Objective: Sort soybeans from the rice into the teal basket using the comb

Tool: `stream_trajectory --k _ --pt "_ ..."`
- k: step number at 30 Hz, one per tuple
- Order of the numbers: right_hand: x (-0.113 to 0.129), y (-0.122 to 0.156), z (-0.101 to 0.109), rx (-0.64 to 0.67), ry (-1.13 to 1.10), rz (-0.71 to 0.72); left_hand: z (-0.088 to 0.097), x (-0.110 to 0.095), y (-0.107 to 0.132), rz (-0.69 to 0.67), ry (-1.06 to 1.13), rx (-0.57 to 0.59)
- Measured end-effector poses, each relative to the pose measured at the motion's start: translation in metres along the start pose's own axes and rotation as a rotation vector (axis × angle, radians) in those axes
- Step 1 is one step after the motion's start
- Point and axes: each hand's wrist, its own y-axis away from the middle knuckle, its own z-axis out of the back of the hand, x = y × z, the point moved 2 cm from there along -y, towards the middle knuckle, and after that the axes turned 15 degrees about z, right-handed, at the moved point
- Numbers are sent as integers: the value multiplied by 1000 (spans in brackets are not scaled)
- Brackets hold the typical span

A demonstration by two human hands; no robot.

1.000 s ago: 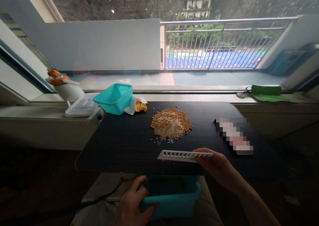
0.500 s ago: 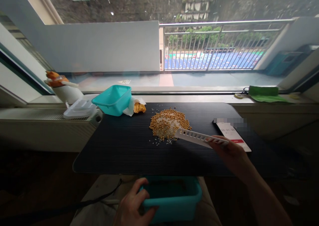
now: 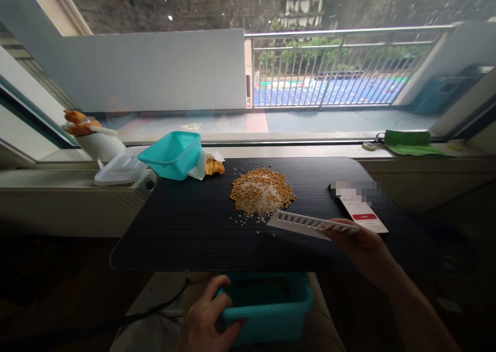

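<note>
On the black table lies a heap of yellow soybean-like beans and white rice-like grains. My right hand grips a white plastic piece with a row of slots. Its far end hovers at or just above the tabletop, at the near right side of the heap; whether it touches is unclear. Two loose beans lie in front of the heap. Below the table's near edge, my left hand is closed around the left rim of a teal plastic bin on my lap. The bin's inside is dark.
A second teal container stands tilted at the table's back left, beside a crumpled orange-and-white cloth or wrapper. To the right lies a phone. A clear lid and a green cloth rest by the window.
The slotted piece has drawn back from the heap toward me, and two beans now lie loose in front. My left hand keeps its hold on the bin.
</note>
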Motion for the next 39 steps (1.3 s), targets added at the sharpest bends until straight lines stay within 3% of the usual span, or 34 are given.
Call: stream_trajectory --k 7,12,16,22,26,31,33,39 --pt "-8 26 7 10 -102 -71 -1 -2 0 -29 15 -22" --pt "3 52 4 68 -217 -159 5 4 -4 5 8 -13" --pt "19 31 -25 122 -196 -80 16 12 -6 47 7 -25" --pt "43 -31 -94 151 -86 86 27 37 -4 72 4 -97" --pt "57 -39 -116 234 -69 127 43 56 -1 82 2 -132" --pt "73 -9 -102 460 -150 56 57 63 3 57 -2 -90" --pt "74 0 -91 472 -162 38 58 61 4 54 -2 -89" --pt "44 -5 -55 33 52 -12 48 51 4 75 -10 -88"
